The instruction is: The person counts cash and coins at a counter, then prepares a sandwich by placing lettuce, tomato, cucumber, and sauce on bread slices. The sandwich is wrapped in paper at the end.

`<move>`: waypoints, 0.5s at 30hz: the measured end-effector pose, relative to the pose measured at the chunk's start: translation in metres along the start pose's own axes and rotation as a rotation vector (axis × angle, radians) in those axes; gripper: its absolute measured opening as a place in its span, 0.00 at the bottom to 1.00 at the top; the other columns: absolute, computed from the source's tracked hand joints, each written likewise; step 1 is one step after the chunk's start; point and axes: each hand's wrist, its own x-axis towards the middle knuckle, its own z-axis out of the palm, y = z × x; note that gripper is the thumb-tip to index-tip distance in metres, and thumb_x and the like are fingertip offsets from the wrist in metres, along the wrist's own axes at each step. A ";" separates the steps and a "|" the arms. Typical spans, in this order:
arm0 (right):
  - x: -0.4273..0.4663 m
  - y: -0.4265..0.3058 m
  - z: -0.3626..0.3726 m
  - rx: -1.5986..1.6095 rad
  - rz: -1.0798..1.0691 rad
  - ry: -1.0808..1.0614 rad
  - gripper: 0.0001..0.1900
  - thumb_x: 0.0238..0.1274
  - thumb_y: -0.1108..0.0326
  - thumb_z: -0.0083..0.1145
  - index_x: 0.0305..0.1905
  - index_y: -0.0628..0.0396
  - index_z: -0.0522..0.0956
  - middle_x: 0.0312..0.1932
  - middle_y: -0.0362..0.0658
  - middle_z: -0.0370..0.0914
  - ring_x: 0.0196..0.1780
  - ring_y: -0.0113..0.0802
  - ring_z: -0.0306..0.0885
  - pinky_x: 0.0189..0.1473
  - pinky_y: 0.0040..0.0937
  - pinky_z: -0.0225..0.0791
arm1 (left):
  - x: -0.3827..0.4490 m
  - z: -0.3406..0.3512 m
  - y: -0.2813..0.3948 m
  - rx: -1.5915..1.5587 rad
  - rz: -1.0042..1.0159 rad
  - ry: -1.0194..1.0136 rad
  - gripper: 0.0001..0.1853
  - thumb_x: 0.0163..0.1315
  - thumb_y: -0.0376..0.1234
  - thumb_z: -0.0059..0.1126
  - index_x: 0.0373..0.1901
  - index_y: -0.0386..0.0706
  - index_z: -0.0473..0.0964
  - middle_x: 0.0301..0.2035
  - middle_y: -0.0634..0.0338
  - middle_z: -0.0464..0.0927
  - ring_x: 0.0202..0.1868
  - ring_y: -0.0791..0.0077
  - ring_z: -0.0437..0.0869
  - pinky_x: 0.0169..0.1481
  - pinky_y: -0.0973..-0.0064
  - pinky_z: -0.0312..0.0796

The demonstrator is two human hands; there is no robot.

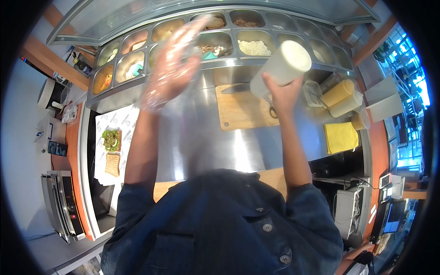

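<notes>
My left hand (pixel 175 68), in a clear plastic glove and blurred, is raised over the metal food pans with thumb and fingers apart, holding nothing. Gripped in my bare right hand (pixel 284 94) is a tilted white cylindrical plastic bottle (pixel 283 67), one end facing up. Beneath it lies a wooden cutting board (pixel 244 111) with a knife (pixel 237 88) along its far edge. The scissors (pixel 273 111) there are partly hidden by my hand. Left of my left forearm, printed paper (pixel 103 123) carries a bread slice topped with greens (pixel 111 140) and a toasted bread slice (pixel 112 165).
Two rows of food pans (pixel 255 44) span the back under a glass guard (pixel 213 8). At right lie squeeze bottles (pixel 338 94) and a folded yellow cloth (pixel 341 137). A contact grill (pixel 63 206) stands at far left. Another person (pixel 359 259) shows at the lower right.
</notes>
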 end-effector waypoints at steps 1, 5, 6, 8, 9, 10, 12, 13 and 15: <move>-0.002 0.003 0.003 -0.014 0.062 0.036 0.42 0.46 0.67 0.82 0.65 0.60 0.67 0.56 0.50 0.78 0.57 0.40 0.80 0.59 0.40 0.75 | -0.018 -0.022 -0.006 -0.023 -0.082 0.061 0.35 0.61 0.25 0.50 0.74 0.44 0.70 0.69 0.49 0.75 0.71 0.56 0.74 0.78 0.59 0.63; -0.030 0.027 0.016 -0.178 0.068 0.138 0.41 0.45 0.66 0.83 0.64 0.61 0.68 0.55 0.49 0.78 0.56 0.40 0.79 0.59 0.40 0.74 | -0.112 -0.089 -0.024 -0.379 -0.447 0.340 0.33 0.63 0.23 0.54 0.73 0.40 0.72 0.65 0.52 0.78 0.64 0.64 0.79 0.73 0.63 0.69; -0.035 0.037 0.015 -0.167 0.082 0.165 0.41 0.44 0.65 0.83 0.64 0.62 0.69 0.55 0.50 0.78 0.55 0.40 0.79 0.59 0.40 0.73 | -0.135 -0.109 -0.031 -0.245 -0.499 0.308 0.32 0.65 0.25 0.55 0.74 0.39 0.71 0.66 0.51 0.77 0.63 0.64 0.80 0.72 0.64 0.69; -0.034 0.061 0.004 -0.200 0.025 0.164 0.40 0.43 0.66 0.85 0.62 0.62 0.71 0.54 0.50 0.79 0.56 0.39 0.79 0.61 0.41 0.73 | -0.180 -0.139 -0.047 -0.290 -0.568 0.403 0.33 0.65 0.29 0.63 0.73 0.35 0.70 0.66 0.48 0.76 0.62 0.66 0.79 0.68 0.66 0.71; -0.033 0.074 -0.001 -0.226 -0.023 0.169 0.41 0.43 0.67 0.85 0.63 0.63 0.71 0.55 0.51 0.79 0.57 0.40 0.79 0.62 0.40 0.72 | -0.201 -0.156 -0.055 -0.318 -0.576 0.452 0.34 0.65 0.31 0.66 0.74 0.34 0.69 0.66 0.48 0.76 0.61 0.66 0.80 0.66 0.66 0.72; -0.039 0.084 -0.007 -0.371 0.025 0.190 0.43 0.44 0.67 0.84 0.67 0.64 0.70 0.58 0.53 0.78 0.60 0.41 0.78 0.65 0.39 0.71 | -0.221 -0.174 -0.062 -0.438 -0.682 0.525 0.36 0.64 0.33 0.67 0.74 0.34 0.69 0.65 0.48 0.76 0.60 0.66 0.80 0.65 0.68 0.73; -0.048 0.105 0.002 -0.635 0.056 0.189 0.49 0.42 0.64 0.85 0.72 0.63 0.68 0.65 0.54 0.75 0.67 0.45 0.75 0.72 0.45 0.68 | -0.259 -0.208 -0.072 -0.496 -0.818 0.714 0.37 0.63 0.35 0.70 0.74 0.33 0.69 0.63 0.49 0.78 0.55 0.68 0.81 0.60 0.71 0.74; -0.055 0.112 0.008 -0.643 0.077 0.194 0.48 0.43 0.61 0.84 0.71 0.62 0.69 0.67 0.53 0.75 0.67 0.47 0.75 0.73 0.47 0.66 | -0.281 -0.219 -0.070 -0.272 -0.756 0.682 0.35 0.64 0.31 0.66 0.73 0.34 0.69 0.62 0.49 0.79 0.54 0.69 0.81 0.59 0.72 0.75; -0.055 0.114 0.008 -0.338 0.210 0.125 0.44 0.46 0.65 0.83 0.69 0.62 0.70 0.65 0.54 0.76 0.66 0.47 0.76 0.71 0.47 0.68 | -0.313 -0.246 -0.071 -0.232 -0.789 0.782 0.33 0.64 0.33 0.65 0.72 0.35 0.71 0.60 0.48 0.80 0.54 0.66 0.83 0.59 0.69 0.76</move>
